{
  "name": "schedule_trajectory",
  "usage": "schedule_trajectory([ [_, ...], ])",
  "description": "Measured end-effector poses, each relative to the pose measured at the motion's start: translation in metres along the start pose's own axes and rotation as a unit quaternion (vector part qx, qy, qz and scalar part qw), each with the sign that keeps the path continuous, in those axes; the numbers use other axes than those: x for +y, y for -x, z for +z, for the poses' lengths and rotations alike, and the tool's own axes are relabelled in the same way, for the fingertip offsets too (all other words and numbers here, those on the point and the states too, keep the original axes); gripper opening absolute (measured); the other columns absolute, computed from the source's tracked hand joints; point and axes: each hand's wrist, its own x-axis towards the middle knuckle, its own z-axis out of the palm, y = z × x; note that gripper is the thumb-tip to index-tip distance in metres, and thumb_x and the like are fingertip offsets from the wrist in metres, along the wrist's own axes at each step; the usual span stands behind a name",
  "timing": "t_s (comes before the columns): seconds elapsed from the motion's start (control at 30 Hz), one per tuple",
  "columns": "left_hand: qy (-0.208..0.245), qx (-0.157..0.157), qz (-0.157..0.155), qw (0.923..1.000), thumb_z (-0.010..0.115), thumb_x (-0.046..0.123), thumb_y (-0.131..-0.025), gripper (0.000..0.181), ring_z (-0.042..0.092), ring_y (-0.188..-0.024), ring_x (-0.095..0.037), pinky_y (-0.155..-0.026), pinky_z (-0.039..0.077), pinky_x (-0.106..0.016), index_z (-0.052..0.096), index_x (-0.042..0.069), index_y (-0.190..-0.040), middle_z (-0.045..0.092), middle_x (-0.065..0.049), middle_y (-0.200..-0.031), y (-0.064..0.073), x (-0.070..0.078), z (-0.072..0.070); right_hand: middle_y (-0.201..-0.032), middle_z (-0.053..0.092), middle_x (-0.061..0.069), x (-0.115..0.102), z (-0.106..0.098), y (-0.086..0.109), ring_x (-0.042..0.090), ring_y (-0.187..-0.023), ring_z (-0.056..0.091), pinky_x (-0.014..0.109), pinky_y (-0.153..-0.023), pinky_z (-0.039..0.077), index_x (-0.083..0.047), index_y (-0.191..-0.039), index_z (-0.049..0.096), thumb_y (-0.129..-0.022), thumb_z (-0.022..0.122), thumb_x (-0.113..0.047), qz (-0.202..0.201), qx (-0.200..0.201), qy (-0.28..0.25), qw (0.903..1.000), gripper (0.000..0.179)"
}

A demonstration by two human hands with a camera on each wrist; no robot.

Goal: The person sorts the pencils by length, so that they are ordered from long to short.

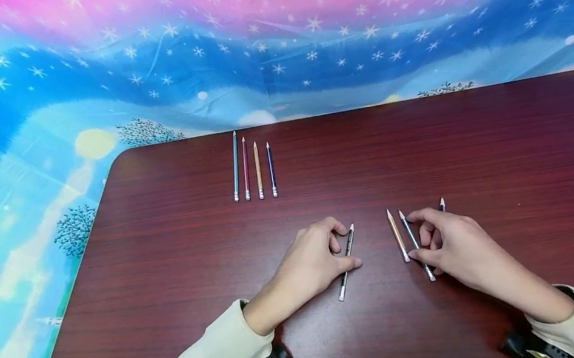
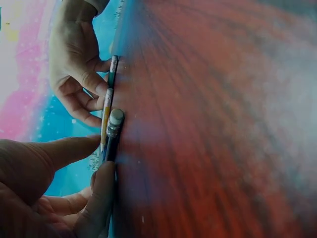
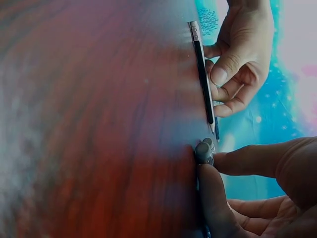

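Over a black pencil lying tilted on the table hovers my left hand, thumb crossing above it and index fingertip beside its sharpened end. In the left wrist view, the pencil's eraser shows close to those spread fingers. My right hand straddles a dark green pencil; its thumb tip reaches the left side and its index fingertip lies by the point. A yellow pencil is just left of that thumb. Behind the right hand pokes another pencil's tip, its body mostly hidden.
Farther back lie a teal pencil, a red pencil, a yellow pencil and a dark blue pencil, side by side. A snowflake-patterned cloth hangs behind the dark red wooden table.
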Motion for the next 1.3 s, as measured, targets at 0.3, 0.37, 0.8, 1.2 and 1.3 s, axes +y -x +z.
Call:
schedule_trajectory([
  [0.3, -0.028, 0.002, 0.001, 0.9996, 0.089, 0.033, -0.07, 0.049, 0.054, -0.072, -0.009, -0.07, 0.047, -0.026, 0.064, 0.018, -0.11, 0.06, 0.008, -0.079, -0.0002, 0.0023, 0.0018, -0.074, 0.054, 0.001, -0.0004, 0.0027, -0.0012, 0.001, -0.048, 0.052, 0.022, -0.044, 0.049, 0.001, -0.118, 0.06, -0.078, 0.078, -0.002, -0.015, 0.019, 0.017, 0.9996, 0.044],
  [0.37, -0.033, 0.001, 0.001, 0.9994, 0.089, 0.034, -0.07, 0.049, 0.054, -0.072, -0.009, -0.069, 0.047, -0.026, 0.064, 0.019, -0.11, 0.06, 0.008, -0.079, -0.0005, 0.0025, 0.0023, -0.073, 0.054, 0.0, -0.0002, 0.0034, -0.0015, 0.0, -0.047, 0.051, 0.022, -0.044, 0.049, 0.0, -0.116, 0.061, -0.077, 0.079, -0.003, -0.023, 0.026, 0.025, 0.9991, 0.043],
  [0.8, -0.036, -0.007, 0.02, 0.9991, 0.083, 0.019, -0.078, 0.036, 0.053, -0.066, -0.004, -0.065, 0.045, -0.023, 0.065, 0.016, -0.109, 0.062, 0.01, -0.075, -0.0003, 0.0005, -0.0015, -0.07, 0.056, -0.008, -0.0035, 0.0019, -0.0026, -0.001, -0.056, 0.044, 0.019, -0.055, 0.038, -0.003, -0.112, 0.066, -0.077, 0.076, -0.004, -0.035, 0.044, 0.088, 0.9945, 0.036],
  [1.2, -0.051, -0.008, 0.017, 0.9985, 0.079, 0.014, -0.074, 0.037, 0.053, -0.065, -0.004, -0.068, 0.044, -0.026, 0.067, 0.018, -0.109, 0.062, 0.012, -0.073, 0.0014, 0.0025, -0.0038, -0.07, 0.056, -0.011, -0.0057, 0.0012, -0.0039, 0.002, -0.057, 0.044, 0.023, -0.058, 0.036, -0.004, -0.113, 0.066, -0.074, 0.069, -0.006, -0.022, 0.045, 0.12, 0.9915, 0.039],
  [1.3, -0.041, -0.01, 0.013, 0.999, 0.078, 0.013, -0.073, 0.038, 0.053, -0.065, -0.004, -0.069, 0.045, -0.026, 0.068, 0.017, -0.11, 0.062, 0.013, -0.072, 0.002, 0.0025, -0.0045, -0.07, 0.057, -0.011, -0.0056, 0.0009, -0.0037, 0.001, -0.057, 0.044, 0.023, -0.058, 0.037, -0.004, -0.114, 0.066, -0.074, 0.068, -0.006, -0.021, 0.043, 0.118, 0.9919, 0.04],
])
